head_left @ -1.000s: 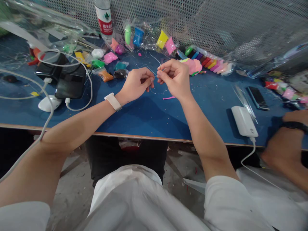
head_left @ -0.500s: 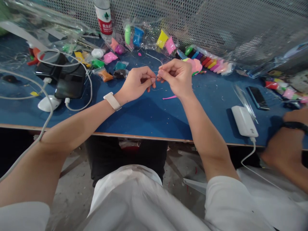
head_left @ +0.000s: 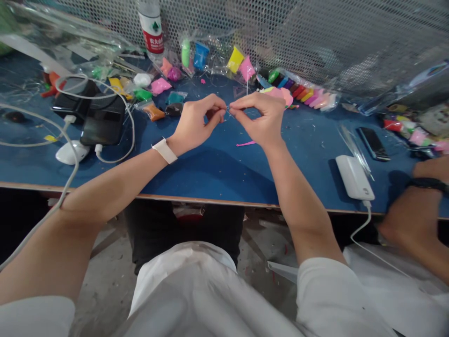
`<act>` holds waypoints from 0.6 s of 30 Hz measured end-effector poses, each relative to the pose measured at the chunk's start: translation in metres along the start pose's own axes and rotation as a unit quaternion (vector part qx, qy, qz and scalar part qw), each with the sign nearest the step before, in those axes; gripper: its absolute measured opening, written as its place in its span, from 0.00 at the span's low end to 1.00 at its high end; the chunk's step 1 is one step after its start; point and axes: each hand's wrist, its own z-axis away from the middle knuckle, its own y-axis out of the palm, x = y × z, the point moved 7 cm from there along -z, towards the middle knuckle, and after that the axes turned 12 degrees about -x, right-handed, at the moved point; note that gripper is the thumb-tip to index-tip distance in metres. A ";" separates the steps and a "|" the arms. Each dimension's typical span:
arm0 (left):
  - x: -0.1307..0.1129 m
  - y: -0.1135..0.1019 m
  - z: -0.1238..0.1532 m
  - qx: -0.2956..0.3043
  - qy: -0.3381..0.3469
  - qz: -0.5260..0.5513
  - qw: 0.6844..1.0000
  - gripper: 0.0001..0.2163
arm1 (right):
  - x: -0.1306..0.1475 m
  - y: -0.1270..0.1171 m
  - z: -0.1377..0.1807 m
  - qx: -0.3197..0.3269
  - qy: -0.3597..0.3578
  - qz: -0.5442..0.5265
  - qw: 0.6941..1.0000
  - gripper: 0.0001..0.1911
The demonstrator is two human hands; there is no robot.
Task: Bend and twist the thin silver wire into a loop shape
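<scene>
1. Blue table [head_left: 217, 173] lies under your hands, which meet above its far middle.
2. Your left hand [head_left: 196, 122] has thumb and forefinger pinched together on a thin thread [head_left: 228, 109].
3. Your right hand [head_left: 262, 120] pinches the same thread just beside it, the fingertips almost touching.
4. A pink strip [head_left: 245, 143] lies on the table, just near of your right hand.
5. Clay bags [head_left: 235, 59] line the far edge, and a white power bank [head_left: 353, 177] lies to the right.

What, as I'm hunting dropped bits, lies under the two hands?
A thin pink strip lies on the blue table beside the right hand; the surface beneath it and the left hand, both pinching thread, is covered.
</scene>
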 end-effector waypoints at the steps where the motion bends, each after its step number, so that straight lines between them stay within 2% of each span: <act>1: -0.003 -0.001 0.000 -0.004 0.011 -0.013 1.000 0.08 | 0.001 -0.001 0.000 -0.003 -0.008 0.004 1.000 0.07; 7: -0.005 -0.004 -0.001 -0.011 0.036 -0.059 0.998 0.10 | 0.004 -0.005 -0.001 -0.008 -0.021 0.050 0.999 0.10; 14: -0.001 -0.008 -0.002 -0.004 0.091 -0.113 0.989 0.12 | 0.006 -0.004 -0.004 -0.025 -0.010 -0.004 1.000 0.15; 18: 0.002 -0.008 -0.004 0.004 0.115 -0.130 0.985 0.15 | 0.001 -0.001 -0.007 -0.019 0.022 -0.021 0.999 0.23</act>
